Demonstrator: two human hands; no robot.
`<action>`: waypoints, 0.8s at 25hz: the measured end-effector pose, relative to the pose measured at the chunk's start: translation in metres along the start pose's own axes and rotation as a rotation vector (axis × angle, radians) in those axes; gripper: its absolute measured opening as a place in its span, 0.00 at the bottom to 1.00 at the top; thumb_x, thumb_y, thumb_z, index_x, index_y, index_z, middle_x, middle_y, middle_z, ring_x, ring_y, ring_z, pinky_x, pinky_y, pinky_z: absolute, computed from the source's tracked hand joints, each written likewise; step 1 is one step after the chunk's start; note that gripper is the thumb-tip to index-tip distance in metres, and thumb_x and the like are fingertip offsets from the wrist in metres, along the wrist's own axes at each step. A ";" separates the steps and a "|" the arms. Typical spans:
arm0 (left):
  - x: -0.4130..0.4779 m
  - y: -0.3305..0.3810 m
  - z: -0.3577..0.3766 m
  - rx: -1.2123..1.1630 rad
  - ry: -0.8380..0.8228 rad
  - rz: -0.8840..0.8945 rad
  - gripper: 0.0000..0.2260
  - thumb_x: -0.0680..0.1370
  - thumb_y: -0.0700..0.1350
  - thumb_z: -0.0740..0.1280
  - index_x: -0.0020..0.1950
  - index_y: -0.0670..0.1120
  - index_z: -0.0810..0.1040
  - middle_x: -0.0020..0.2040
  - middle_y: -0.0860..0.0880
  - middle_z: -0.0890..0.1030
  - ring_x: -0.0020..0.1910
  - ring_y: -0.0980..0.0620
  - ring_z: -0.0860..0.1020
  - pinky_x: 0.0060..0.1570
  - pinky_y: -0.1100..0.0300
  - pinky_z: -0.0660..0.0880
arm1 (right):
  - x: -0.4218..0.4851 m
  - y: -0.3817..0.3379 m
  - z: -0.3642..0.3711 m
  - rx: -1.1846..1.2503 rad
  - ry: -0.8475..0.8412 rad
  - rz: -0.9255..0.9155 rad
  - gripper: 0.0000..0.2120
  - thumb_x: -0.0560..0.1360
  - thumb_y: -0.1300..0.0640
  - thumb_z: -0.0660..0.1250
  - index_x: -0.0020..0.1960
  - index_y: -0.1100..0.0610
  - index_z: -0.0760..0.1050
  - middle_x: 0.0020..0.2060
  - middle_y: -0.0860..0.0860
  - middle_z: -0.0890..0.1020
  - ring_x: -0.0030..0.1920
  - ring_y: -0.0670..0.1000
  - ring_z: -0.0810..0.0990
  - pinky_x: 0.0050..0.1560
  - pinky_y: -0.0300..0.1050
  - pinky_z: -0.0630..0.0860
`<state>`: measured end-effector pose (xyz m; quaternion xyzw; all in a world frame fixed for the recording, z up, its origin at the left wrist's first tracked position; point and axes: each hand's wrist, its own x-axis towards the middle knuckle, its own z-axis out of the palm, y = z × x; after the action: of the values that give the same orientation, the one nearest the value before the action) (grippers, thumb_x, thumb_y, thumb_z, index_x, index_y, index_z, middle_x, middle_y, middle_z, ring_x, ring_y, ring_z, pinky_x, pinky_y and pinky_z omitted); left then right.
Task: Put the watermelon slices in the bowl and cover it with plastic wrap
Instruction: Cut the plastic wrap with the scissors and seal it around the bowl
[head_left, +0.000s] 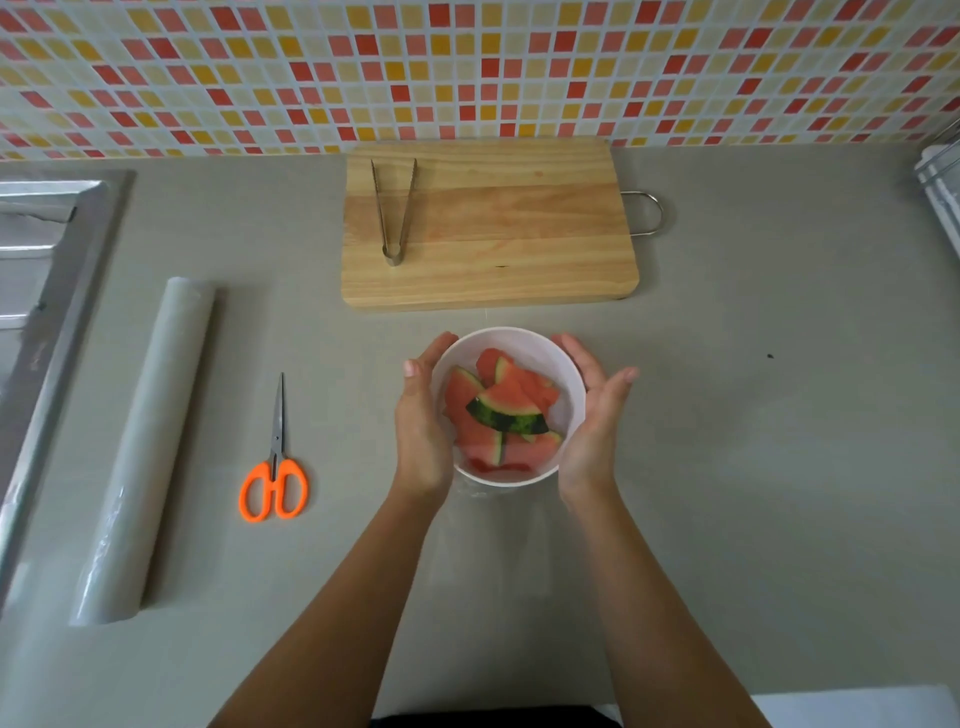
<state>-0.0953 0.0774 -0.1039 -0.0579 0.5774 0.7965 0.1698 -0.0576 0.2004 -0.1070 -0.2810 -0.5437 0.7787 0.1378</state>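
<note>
A white bowl (550, 358) stands on the grey counter in front of me and holds several red watermelon slices (506, 410) with green rind. A clear sheet of plastic wrap (493, 535) lies hazily over the bowl and trails toward me on the counter. My left hand (421, 421) is cupped against the bowl's left side. My right hand (592, 421) presses its palm on the right side, fingertips angled away. The bowl sits between both palms.
A wooden cutting board (509, 244) with metal tongs (394, 210) lies behind the bowl. Orange-handled scissors (275, 467) and a roll of plastic wrap (143, 452) lie to the left. A steel sink (36, 291) fills the far left edge. A tiled wall runs along the back.
</note>
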 end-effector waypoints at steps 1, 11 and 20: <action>0.001 0.000 0.002 -0.040 0.010 0.009 0.24 0.80 0.60 0.48 0.63 0.49 0.74 0.61 0.42 0.78 0.61 0.45 0.77 0.62 0.49 0.73 | 0.002 0.002 -0.002 0.027 0.003 -0.005 0.36 0.71 0.33 0.39 0.62 0.50 0.73 0.61 0.55 0.78 0.59 0.48 0.78 0.56 0.38 0.75; 0.002 0.002 -0.012 0.199 -0.021 0.050 0.22 0.83 0.52 0.42 0.76 0.49 0.54 0.74 0.52 0.63 0.73 0.53 0.62 0.70 0.56 0.62 | -0.007 0.005 -0.010 -0.171 0.255 0.016 0.29 0.80 0.45 0.37 0.72 0.56 0.62 0.69 0.53 0.69 0.69 0.50 0.67 0.68 0.41 0.62; 0.003 0.007 -0.017 0.142 -0.088 -0.019 0.26 0.81 0.59 0.39 0.76 0.50 0.58 0.74 0.53 0.64 0.71 0.57 0.64 0.70 0.57 0.62 | -0.069 0.017 0.039 0.048 0.260 -0.020 0.36 0.72 0.35 0.41 0.75 0.50 0.49 0.70 0.38 0.57 0.65 0.29 0.60 0.55 0.17 0.59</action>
<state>-0.1026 0.0601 -0.1040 -0.0162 0.6237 0.7537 0.2064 -0.0231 0.1284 -0.0934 -0.3708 -0.5052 0.7472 0.2213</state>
